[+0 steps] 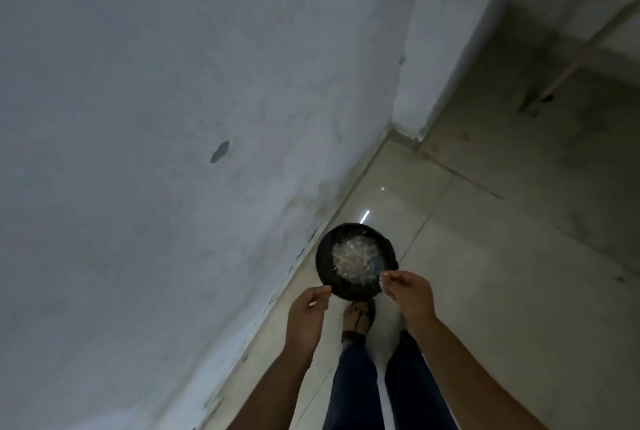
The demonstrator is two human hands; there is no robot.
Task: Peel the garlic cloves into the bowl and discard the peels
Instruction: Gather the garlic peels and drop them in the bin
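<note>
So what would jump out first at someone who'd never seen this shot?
A round black bin stands on the tiled floor against the wall, with a pale heap of garlic peels inside. Over its near rim are the left hand and right hand, fingertips pinched; whether they hold anything is unclear.

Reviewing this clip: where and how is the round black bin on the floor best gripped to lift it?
Probably grip the black round bin by its rim, from the near and right sides: it stands upright, open-topped with pale peels inside, and the grey wall crowds its left side.
</note>
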